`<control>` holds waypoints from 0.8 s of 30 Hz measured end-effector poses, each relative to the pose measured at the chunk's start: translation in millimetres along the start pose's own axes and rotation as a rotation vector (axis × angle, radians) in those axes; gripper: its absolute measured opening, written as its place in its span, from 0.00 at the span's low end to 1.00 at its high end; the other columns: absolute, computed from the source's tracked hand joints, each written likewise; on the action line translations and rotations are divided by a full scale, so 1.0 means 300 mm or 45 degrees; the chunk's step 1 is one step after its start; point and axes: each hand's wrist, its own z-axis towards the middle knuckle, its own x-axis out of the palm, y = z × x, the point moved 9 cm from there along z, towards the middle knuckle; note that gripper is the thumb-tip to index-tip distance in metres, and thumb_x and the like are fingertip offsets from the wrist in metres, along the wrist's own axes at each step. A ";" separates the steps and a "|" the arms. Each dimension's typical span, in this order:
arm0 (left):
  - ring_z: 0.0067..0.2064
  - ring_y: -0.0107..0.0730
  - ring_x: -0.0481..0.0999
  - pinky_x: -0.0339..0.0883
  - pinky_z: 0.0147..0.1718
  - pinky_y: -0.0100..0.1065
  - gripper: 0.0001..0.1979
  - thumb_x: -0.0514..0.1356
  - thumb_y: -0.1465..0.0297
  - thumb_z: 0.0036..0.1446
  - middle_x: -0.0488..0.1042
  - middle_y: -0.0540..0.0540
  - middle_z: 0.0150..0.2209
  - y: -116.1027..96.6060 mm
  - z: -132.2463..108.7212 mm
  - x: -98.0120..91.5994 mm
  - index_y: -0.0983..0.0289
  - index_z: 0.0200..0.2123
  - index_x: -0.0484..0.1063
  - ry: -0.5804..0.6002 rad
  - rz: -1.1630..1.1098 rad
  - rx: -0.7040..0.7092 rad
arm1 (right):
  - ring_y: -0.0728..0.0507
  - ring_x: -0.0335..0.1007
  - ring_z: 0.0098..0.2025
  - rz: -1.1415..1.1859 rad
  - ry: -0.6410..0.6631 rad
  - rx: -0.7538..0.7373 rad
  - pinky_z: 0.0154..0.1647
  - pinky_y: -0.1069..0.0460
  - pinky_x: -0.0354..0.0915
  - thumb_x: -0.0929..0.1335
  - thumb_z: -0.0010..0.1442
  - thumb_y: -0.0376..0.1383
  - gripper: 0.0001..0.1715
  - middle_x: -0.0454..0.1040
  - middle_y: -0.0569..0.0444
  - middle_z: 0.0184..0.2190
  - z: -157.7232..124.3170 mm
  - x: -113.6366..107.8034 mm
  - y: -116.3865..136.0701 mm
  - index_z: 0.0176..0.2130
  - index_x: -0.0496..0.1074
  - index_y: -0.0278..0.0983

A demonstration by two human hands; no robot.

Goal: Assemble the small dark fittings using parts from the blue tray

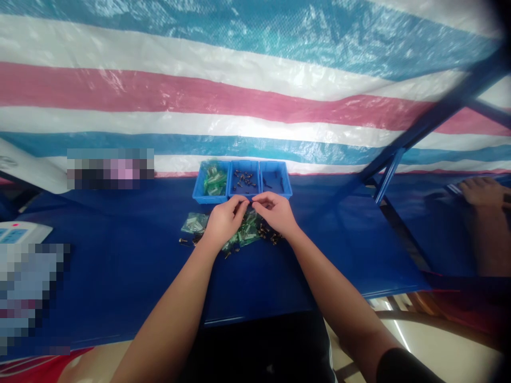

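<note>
My left hand [225,219] and my right hand [278,213] meet fingertip to fingertip above the blue table. Each is closed in a pinch around something small and dark that I cannot make out. Below them lie green plastic bags [248,229] and small black and brass-coloured parts [274,237], partly hidden by the hands. A clear bag of pale pieces [194,223] rests left of my left hand. Just beyond the fingers stand joined blue bins: the left bin [211,200] holds green bags, the middle bin [244,190] small metal parts, the right bin [275,178] a few thin dark pieces.
Behind the blue table [131,266] hangs a striped tarp [239,101]. A blue metal frame [385,178] slants across the right. Another person's hand [483,191] is at the far right. On the left are a white device [27,232] and blurred-out items.
</note>
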 end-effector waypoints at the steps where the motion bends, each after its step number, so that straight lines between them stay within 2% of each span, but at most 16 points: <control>1: 0.25 0.27 0.70 0.60 0.26 0.29 0.15 0.52 0.58 0.69 0.74 0.48 0.27 0.000 0.000 0.000 0.60 0.46 0.74 0.000 0.000 -0.001 | 0.45 0.77 0.35 0.001 -0.001 0.000 0.40 0.49 0.73 0.72 0.56 0.38 0.09 0.81 0.52 0.35 0.000 0.000 0.000 0.38 0.79 0.38; 9: 0.26 0.26 0.71 0.61 0.27 0.27 0.15 0.56 0.58 0.67 0.72 0.47 0.26 -0.001 0.001 -0.005 0.59 0.50 0.74 -0.055 -0.021 0.025 | 0.44 0.77 0.36 -0.030 -0.024 -0.006 0.39 0.49 0.73 0.72 0.56 0.39 0.10 0.81 0.52 0.35 0.000 -0.009 -0.004 0.38 0.79 0.38; 18: 0.24 0.27 0.70 0.60 0.26 0.28 0.16 0.53 0.57 0.68 0.73 0.49 0.26 -0.011 0.000 -0.006 0.59 0.46 0.75 -0.035 0.010 0.049 | 0.45 0.77 0.36 -0.019 0.002 -0.024 0.39 0.50 0.73 0.72 0.57 0.40 0.10 0.81 0.52 0.35 -0.001 -0.002 0.001 0.39 0.79 0.38; 24: 0.25 0.27 0.71 0.62 0.27 0.28 0.17 0.55 0.57 0.67 0.72 0.48 0.26 -0.009 -0.001 -0.010 0.60 0.51 0.73 -0.067 -0.016 0.037 | 0.45 0.77 0.36 -0.026 -0.014 -0.005 0.39 0.50 0.73 0.72 0.57 0.40 0.10 0.81 0.52 0.35 0.000 -0.004 -0.007 0.38 0.79 0.39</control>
